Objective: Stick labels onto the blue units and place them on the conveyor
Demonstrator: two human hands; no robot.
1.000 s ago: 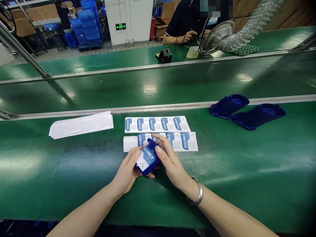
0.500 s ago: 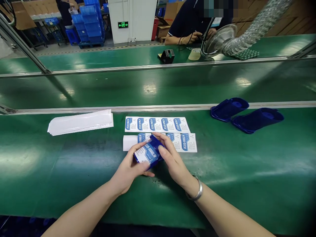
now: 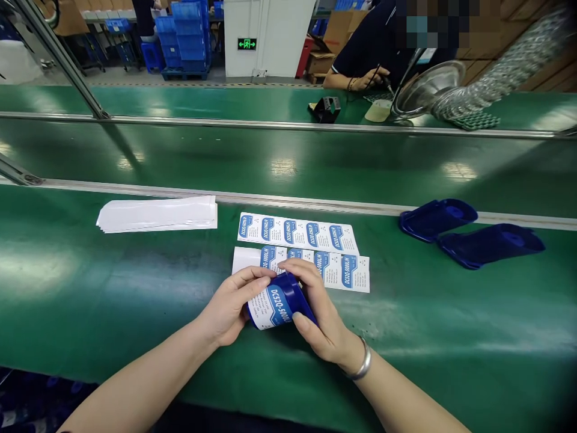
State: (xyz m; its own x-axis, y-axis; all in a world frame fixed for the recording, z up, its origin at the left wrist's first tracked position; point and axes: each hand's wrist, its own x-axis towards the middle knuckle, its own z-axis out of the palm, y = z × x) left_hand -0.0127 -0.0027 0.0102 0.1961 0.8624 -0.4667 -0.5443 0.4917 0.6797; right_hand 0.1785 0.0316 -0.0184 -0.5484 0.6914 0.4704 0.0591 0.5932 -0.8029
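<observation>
Between my two hands is a blue plastic housing (image 3: 295,294) bearing a blue-and-white label (image 3: 270,308) printed "DC52Q-5000L/H". My left hand (image 3: 234,300) grips its left end, thumb along the label's upper edge. Wrapped round the other end is my right hand (image 3: 322,316), its thumb near the front and its fingers over the top. Just behind the housing lies a label sheet (image 3: 356,273) with a bare patch at its left end, partly hidden by my hands. A second label sheet (image 3: 297,233) lies farther back with several labels on it.
A stack of white paper strips (image 3: 157,214) lies to the left. Two more blue housings (image 3: 491,245) rest at the right. Beyond the metal rail (image 3: 225,124), a co-worker's hand (image 3: 376,78) is near a fume duct (image 3: 487,90). Blue parts (image 3: 36,403) sit below the table edge at lower left.
The housing has been turned in my hands, so its label faces me more. My left thumb has shifted from the label's lower side to its upper edge. The camera view has tilted.
</observation>
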